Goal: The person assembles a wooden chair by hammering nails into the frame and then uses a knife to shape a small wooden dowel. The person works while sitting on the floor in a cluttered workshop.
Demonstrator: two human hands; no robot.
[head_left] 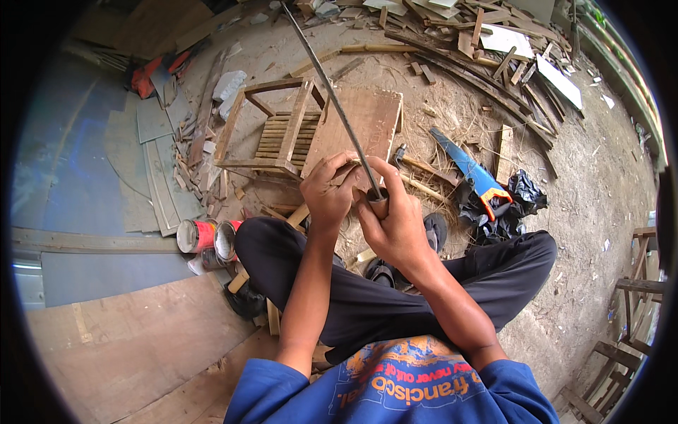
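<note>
My right hand [397,219] is wrapped round the brown round handle [379,206] of a long, thin metal blade [326,85]. The blade slants up and away to the far left, seen nearly edge-on. Close beside it, my left hand [332,191] is closed in a pinch, its fingertips near the base of the blade. Whatever lies between those fingers is too small to make out. Beyond both hands, a brown wooden board [353,127] lies against a small wooden frame with slats [286,138].
A hammer [424,166] and a blue handsaw with an orange handle [470,169] lie to the right, the saw by crumpled black plastic [522,194]. Paint cans [196,235] stand left of my crossed legs. Scrap wood [494,63] is heaped at far right; sheets [134,332] lie left.
</note>
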